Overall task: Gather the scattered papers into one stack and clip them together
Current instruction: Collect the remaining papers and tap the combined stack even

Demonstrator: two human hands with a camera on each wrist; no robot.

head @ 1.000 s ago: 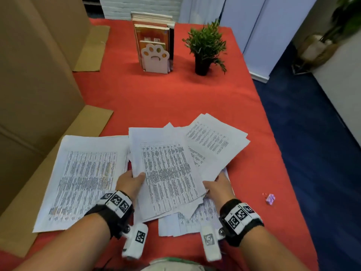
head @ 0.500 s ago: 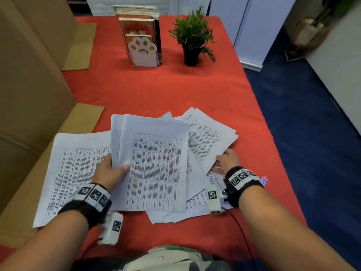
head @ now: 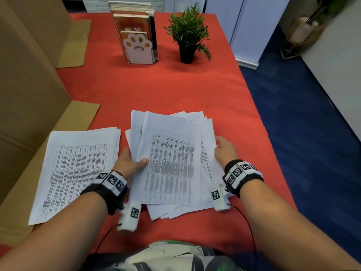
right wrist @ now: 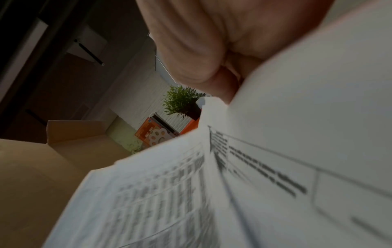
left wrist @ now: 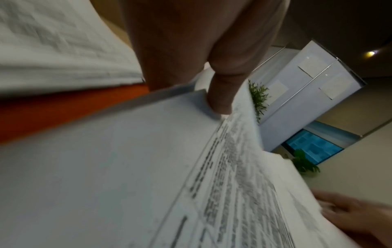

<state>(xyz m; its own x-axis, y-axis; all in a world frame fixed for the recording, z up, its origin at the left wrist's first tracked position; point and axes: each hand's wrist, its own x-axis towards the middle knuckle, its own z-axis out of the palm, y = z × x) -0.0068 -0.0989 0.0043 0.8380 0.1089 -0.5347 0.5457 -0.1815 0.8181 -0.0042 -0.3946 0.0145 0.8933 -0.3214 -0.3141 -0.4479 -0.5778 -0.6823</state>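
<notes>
Papers [head: 172,159] lie in two lots on the red cloth [head: 175,90]: a loose, fanned bundle in front of the person, and a squarer pile [head: 78,165] just to its left, partly over a cardboard flap [head: 64,122]. The left hand [head: 130,163] grips the bundle's left edge, thumb on the top sheet and fingers curled under; the left wrist view shows the thumb [left wrist: 222,99] pressing down on the sheet near its edge. The right hand [head: 224,151] takes the bundle's right edge, and in the right wrist view its fingers [right wrist: 191,63] look curled at the margin, though how much of the bundle they catch cannot be told. The sheets are light, thin and floppy; their corners stick out at odd angles along the near and far edges, so the bundle will likely sag and shed sheets if lifted by one side. Printed sheets slide easily on one another, which should help squaring them but also lets them skew. The best hold seems to be both long edges at once, palms facing, then tapping the bundle on the cloth to align it. The pile on the left looks thicker and stiffer as a block, and could be taken by sliding fingers under one long edge. No clip shows in any view, so where it lies cannot be told. A plant [head: 187,36] and a book stand [head: 136,38] sit well apart at the far end.
</notes>
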